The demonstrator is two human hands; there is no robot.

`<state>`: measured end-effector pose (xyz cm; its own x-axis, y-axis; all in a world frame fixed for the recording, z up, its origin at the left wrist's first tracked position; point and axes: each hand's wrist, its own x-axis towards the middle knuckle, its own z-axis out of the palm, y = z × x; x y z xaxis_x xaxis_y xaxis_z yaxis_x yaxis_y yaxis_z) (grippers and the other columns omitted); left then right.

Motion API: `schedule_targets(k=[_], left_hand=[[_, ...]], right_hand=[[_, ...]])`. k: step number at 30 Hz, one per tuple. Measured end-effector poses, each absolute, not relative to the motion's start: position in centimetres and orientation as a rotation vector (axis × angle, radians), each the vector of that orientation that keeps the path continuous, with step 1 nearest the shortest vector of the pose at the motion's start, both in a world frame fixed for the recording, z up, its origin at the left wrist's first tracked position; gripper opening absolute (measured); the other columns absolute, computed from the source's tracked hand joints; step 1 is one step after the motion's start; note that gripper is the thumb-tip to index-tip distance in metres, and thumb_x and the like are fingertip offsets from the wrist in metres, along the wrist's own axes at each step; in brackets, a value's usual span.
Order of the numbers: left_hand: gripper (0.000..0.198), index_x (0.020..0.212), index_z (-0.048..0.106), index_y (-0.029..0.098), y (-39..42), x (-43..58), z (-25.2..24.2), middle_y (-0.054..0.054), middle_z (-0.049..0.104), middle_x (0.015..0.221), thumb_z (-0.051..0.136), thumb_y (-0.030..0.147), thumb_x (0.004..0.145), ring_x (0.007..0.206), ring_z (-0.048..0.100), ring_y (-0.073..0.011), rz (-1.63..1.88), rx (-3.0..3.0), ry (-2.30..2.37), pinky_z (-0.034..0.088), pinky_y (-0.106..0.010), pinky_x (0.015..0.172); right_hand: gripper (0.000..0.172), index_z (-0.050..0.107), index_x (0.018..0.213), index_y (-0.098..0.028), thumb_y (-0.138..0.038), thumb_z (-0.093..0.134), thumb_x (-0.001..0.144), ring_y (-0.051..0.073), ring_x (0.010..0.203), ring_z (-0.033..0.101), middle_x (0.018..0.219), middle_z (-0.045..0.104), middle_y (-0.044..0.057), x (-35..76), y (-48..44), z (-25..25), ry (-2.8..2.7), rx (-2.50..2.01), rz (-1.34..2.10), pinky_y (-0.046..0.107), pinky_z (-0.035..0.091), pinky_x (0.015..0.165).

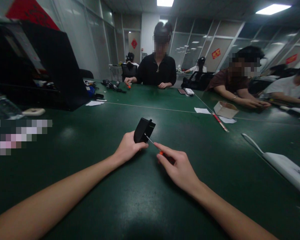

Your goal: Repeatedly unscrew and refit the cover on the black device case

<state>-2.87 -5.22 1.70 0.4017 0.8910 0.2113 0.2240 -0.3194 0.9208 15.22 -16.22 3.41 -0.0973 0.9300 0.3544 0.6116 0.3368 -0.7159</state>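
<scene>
My left hand (129, 146) is closed around the lower part of a small black box-shaped device (141, 130), holding it tilted above the green table (110, 200). A short knob sticks up from the device's top edge. In my right hand (178, 165) is a screwdriver (150, 139) with an orange handle, pinched between thumb and fingers. Its thin metal shaft points up and left, and the tip meets the face of the device turned toward my right hand. Whether the tip sits in a screw is too small to tell. Most of the handle is hidden by my fingers.
A large black open case (57, 66) stands at the left. At the right lie a white power strip (287, 170), a small cardboard box (225, 110) and a red-and-white stick (220, 122). Co-workers sit across the table; one person's hand (130, 81) is by an orange tool. Cables (112, 85) lie at the far left.
</scene>
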Motion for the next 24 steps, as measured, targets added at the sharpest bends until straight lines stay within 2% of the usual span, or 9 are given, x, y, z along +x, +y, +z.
schedule_targets(k=[3,7,10,12,14,18,21,24], left_hand=[[0.021,0.072,0.06,0.017,-5.3,-2.9,1.7,0.003,0.059,0.058,0.073,0.033,0.071,0.054,0.055,-0.0154,0.954,1.801,0.966,0.039,-0.026,0.054],[0.027,0.076,0.062,0.017,-5.5,-2.9,1.8,0.001,0.061,0.06,0.07,0.043,0.076,0.056,0.057,-0.0169,0.965,1.885,0.999,0.04,-0.027,0.056],[0.033,0.079,0.063,0.017,-5.6,-2.8,1.8,-0.001,0.063,0.064,0.063,0.049,0.081,0.059,0.058,-0.0184,0.979,1.973,1.058,0.04,-0.028,0.057],[0.036,0.079,0.062,0.017,-5.7,-2.8,1.7,-0.003,0.064,0.069,0.059,0.052,0.084,0.063,0.059,-0.0189,0.991,2.037,1.102,0.04,-0.028,0.057],[0.037,0.079,0.062,0.016,-5.6,-2.8,1.5,-0.003,0.064,0.071,0.056,0.052,0.085,0.064,0.058,-0.0189,1.001,2.103,1.144,0.04,-0.028,0.058],[0.033,0.084,0.061,0.017,-5.1,-3.2,1.3,-0.003,0.063,0.073,0.058,0.049,0.085,0.064,0.058,-0.0188,0.982,2.264,1.186,0.039,-0.028,0.059],[0.03,0.084,0.059,0.017,-4.8,-3.5,1.3,-0.003,0.063,0.073,0.057,0.047,0.085,0.063,0.058,-0.0184,0.954,2.344,1.177,0.039,-0.028,0.058],[0.029,0.082,0.058,0.017,-4.7,-3.6,1.3,-0.003,0.062,0.071,0.056,0.046,0.086,0.062,0.057,-0.0179,0.941,2.371,1.165,0.039,-0.028,0.058]], right_hand=[[0.039,0.061,0.13,-0.022,-0.024,0.056,0.092,0.018,0.076,0.067,0.092,0.075,0.004,15.1,-16.3,3.6,-1.751,-1.389,0.581,0.034,0.053,0.079],[0.038,0.064,0.128,-0.022,-0.027,0.059,0.09,0.014,0.066,0.06,0.075,0.068,0.001,15.0,-16.2,3.8,-1.611,-1.395,0.766,0.028,0.048,0.065],[0.045,0.059,0.132,-0.022,-0.033,0.061,0.089,0.007,0.045,0.042,0.067,0.059,-0.003,14.9,-16.1,4.1,-1.351,-1.341,1.156,0.019,0.033,0.041],[0.048,0.056,0.134,-0.022,-0.034,0.061,0.089,0.003,0.037,0.03,0.066,0.056,-0.004,15.1,-16.0,4.4,-1.169,-1.263,1.415,0.017,0.02,0.034],[0.045,0.057,0.133,-0.023,-0.032,0.061,0.089,0.001,0.035,0.025,0.067,0.056,-0.004,15.5,-15.9,4.6,-1.041,-1.188,1.599,0.015,0.013,0.032],[0.039,0.057,0.13,-0.026,-0.026,0.058,0.091,-0.001,0.036,0.02,0.071,0.056,-0.003,16.6,-15.6,4.8,-0.881,-1.076,1.845,0.012,0.009,0.032],[0.04,0.055,0.132,-0.029,-0.023,0.055,0.092,-0.001,0.038,0.018,0.073,0.053,-0.004,17.1,-15.4,4.8,-0.841,-1.043,1.896,0.011,0.008,0.033],[0.042,0.054,0.134,-0.028,-0.027,0.053,0.093,0.0,0.038,0.016,0.073,0.051,-0.004,16.9,-15.4,4.8,-0.98,-1.131,1.818,0.013,0.009,0.033]])
